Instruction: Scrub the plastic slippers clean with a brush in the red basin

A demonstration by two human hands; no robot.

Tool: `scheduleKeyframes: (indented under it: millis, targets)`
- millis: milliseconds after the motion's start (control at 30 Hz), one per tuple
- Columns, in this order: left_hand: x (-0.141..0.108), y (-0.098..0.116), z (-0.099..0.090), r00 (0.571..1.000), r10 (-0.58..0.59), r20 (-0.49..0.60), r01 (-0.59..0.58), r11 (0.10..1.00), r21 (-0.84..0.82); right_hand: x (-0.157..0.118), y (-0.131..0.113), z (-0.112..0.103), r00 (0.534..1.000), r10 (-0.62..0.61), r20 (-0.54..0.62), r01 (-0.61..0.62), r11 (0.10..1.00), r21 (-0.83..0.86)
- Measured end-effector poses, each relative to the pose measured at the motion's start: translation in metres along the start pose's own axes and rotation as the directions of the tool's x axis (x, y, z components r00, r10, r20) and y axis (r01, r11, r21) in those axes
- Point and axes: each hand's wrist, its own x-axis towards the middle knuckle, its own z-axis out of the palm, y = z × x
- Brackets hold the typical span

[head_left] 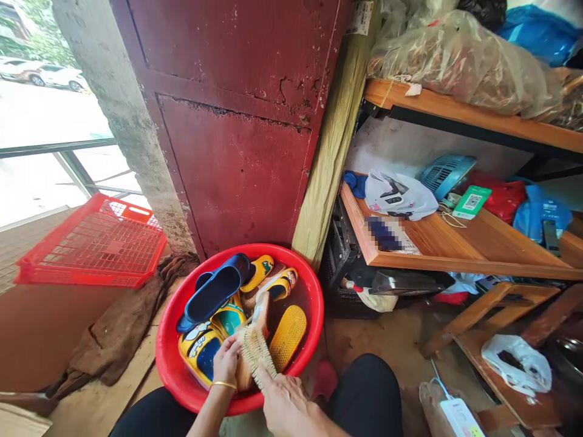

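My right hand (289, 400) is closed around a scrubbing brush (255, 349) with pale bristles. The brush lies against a tan-edged slipper (261, 314), hiding much of it. On the other side, my left hand (226, 359) grips that slipper, its fingers bent. Both hands are over a red basin (316, 297) that holds dark water and several slippers. A large blue slipper (214, 291) rests on the pile at the left. Below it sits a yellow slipper with a cartoon face (200, 347). A yellow slipper (288, 337) shows its patterned sole at the right.
Behind the basin stands a dark red metal door (237, 170), with a tall wrapped roll (330, 158) beside it. A red plastic crate (95, 243) is at the left. Wooden shelves (455, 261) with bags and a blue fan (446, 173) rise at the right, above a wooden chair (496, 370).
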Motion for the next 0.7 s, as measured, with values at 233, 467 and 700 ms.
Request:
scheduleKeyframes:
  millis: [233, 467, 700]
  targets:
    - [-0.008, 0.009, -0.003, 0.981, -0.171, 0.092, 0.183, 0.972, -0.146, 0.041, 0.029, -0.048, 0.982, 0.184, -0.037, -0.185, 0.981, -0.051]
    - [-0.011, 0.022, -0.005, 0.879, -0.433, 0.197, 0.473, 0.842, -0.258, 0.052, 0.02, -0.052, 0.999, 0.013, -0.039, -0.013, 1.0, 0.002]
    - [-0.002, 0.018, -0.01, 0.869, -0.443, 0.22, 0.49, 0.831, -0.263, 0.028, 0.085, -0.093, 0.996, 0.092, -0.016, -0.093, 0.994, -0.062]
